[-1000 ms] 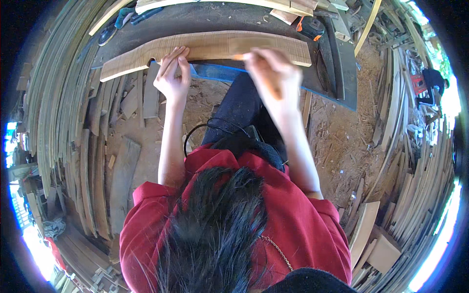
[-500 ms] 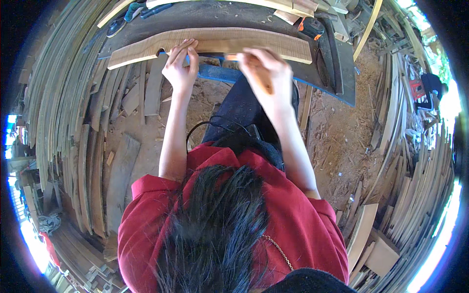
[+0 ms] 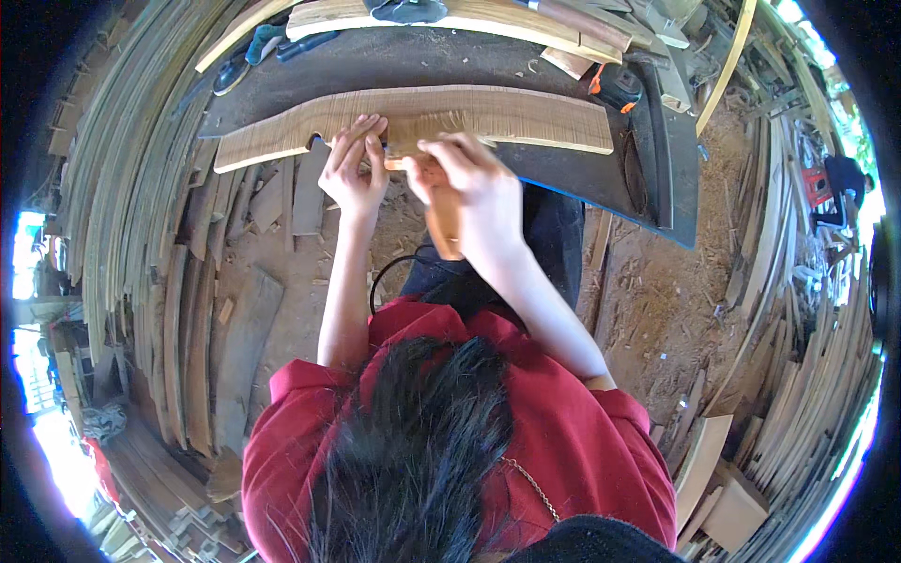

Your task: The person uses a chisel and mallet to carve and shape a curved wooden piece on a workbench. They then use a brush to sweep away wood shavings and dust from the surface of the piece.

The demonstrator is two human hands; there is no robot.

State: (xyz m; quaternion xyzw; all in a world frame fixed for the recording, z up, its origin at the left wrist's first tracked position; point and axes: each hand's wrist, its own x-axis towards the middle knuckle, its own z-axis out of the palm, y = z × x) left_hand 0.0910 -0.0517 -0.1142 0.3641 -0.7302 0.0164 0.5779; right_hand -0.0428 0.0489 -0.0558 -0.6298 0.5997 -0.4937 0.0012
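A long, slightly curved wooden board [image 3: 526,113] lies across the dark workbench in front of me. It has a small dark notch in its near edge, left of my hands. My left hand [image 3: 355,174] grips that edge near the notch, its fingers on the top face. In my right hand [image 3: 479,188] is a wooden-handled brush [image 3: 445,220], its handle slanting back toward me. The tan bristles lie over the board just right of my left fingers.
More timber [image 3: 460,22] lies along the bench's far side, with a black-and-orange tape measure [image 3: 617,87] at the right and a blue-handled tool [image 3: 264,43] at the far left. Stacked planks [image 3: 141,188] flank me. Shavings litter the dirt floor [image 3: 657,291].
My right hand has swung left with the brush, bringing it close to my left hand. My left hand keeps its place on the board. The whole view has shifted slightly, showing more of the bench's far side.
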